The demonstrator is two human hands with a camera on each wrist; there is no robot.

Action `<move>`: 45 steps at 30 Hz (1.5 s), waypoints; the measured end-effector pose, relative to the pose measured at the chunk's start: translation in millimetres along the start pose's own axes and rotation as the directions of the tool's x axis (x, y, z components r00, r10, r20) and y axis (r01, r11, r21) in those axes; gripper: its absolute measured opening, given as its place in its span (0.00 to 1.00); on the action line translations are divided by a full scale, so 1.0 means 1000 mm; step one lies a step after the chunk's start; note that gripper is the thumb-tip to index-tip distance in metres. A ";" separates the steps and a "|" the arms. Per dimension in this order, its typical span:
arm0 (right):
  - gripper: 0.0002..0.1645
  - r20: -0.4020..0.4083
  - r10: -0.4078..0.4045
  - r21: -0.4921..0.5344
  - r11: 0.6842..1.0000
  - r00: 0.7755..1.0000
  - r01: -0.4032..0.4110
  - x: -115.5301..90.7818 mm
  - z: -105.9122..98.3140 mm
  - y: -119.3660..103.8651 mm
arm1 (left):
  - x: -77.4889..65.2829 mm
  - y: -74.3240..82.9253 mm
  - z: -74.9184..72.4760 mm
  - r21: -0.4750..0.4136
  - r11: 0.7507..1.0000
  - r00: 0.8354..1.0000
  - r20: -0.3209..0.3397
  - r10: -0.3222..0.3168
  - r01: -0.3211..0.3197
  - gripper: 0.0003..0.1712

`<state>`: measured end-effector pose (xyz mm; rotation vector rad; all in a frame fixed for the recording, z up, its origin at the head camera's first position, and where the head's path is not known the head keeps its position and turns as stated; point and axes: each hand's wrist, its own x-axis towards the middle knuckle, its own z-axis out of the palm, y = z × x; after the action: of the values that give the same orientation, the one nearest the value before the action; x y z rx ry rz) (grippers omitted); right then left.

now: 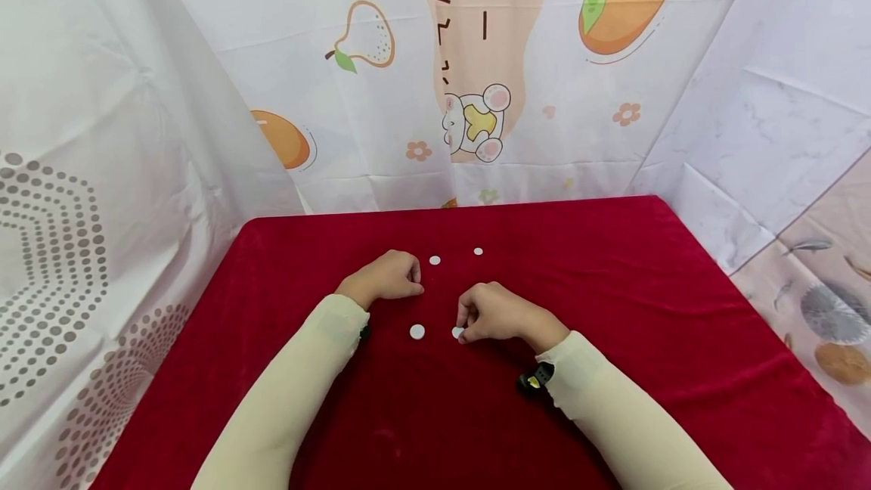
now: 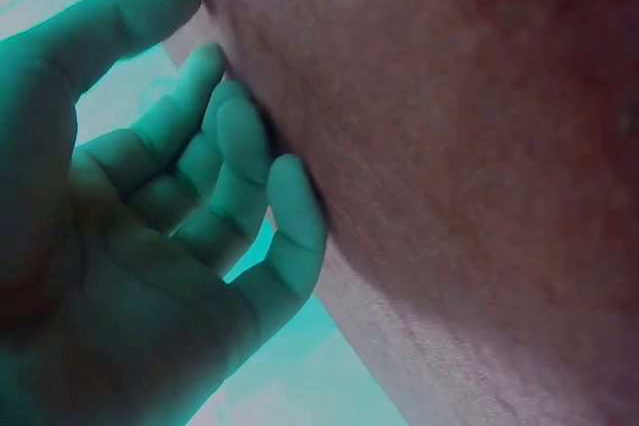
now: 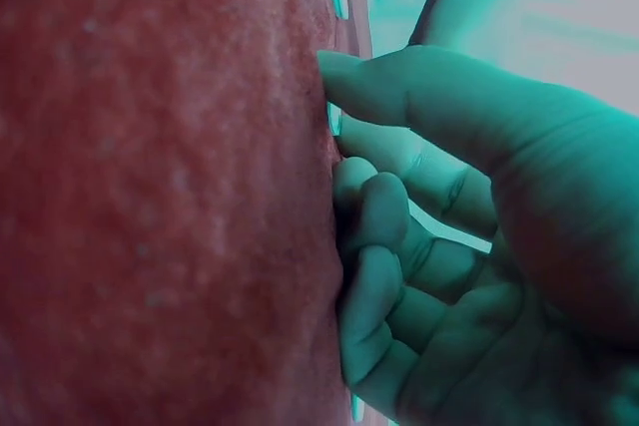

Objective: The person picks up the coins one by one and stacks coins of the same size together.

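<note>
Small white round discs lie on a red cloth. My right hand has its thumb and index finger at the edges of one white disc, partly covered by the fingertips; in the right wrist view this disc shows between thumb and index finger, at the cloth. To its left lies a slightly larger-looking disc, untouched. My left hand rests on the cloth with loosely bent fingers and holds nothing; in the left wrist view its fingertips touch the cloth. Beyond it lies another disc.
A further white disc lies toward the back, right of centre. The red cloth covers the table, with soft creases on the right. Behind the table's far edge hangs a white printed curtain; more curtains hang at both sides.
</note>
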<state>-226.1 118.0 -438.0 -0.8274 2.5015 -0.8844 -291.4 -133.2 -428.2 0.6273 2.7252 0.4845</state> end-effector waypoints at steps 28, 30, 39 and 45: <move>0.11 -0.008 -0.040 -0.017 0.999 0.999 0.039 0.000 0.001 0.001 | 0.048 0.019 0.001 0.138 0.982 0.984 -0.142 -0.107 0.126 0.14; 0.11 -0.009 -0.038 -0.016 0.999 0.999 0.038 0.000 0.000 0.001 | 0.050 0.020 0.000 0.155 0.979 0.984 -0.139 -0.108 0.129 0.13; 0.10 -0.009 -0.038 -0.018 0.999 0.999 0.038 0.000 0.000 0.000 | 0.051 0.020 -0.005 0.132 0.980 0.983 -0.123 -0.134 0.150 0.11; 0.11 -0.012 -0.043 -0.030 0.999 0.999 0.043 0.001 0.001 0.001 | 0.049 0.018 -0.005 0.115 0.984 0.983 -0.139 -0.119 0.135 0.10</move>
<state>-226.5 118.0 -440.1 -0.8911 2.5219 -0.8715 -328.6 -96.5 -427.4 0.4610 2.9162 0.3390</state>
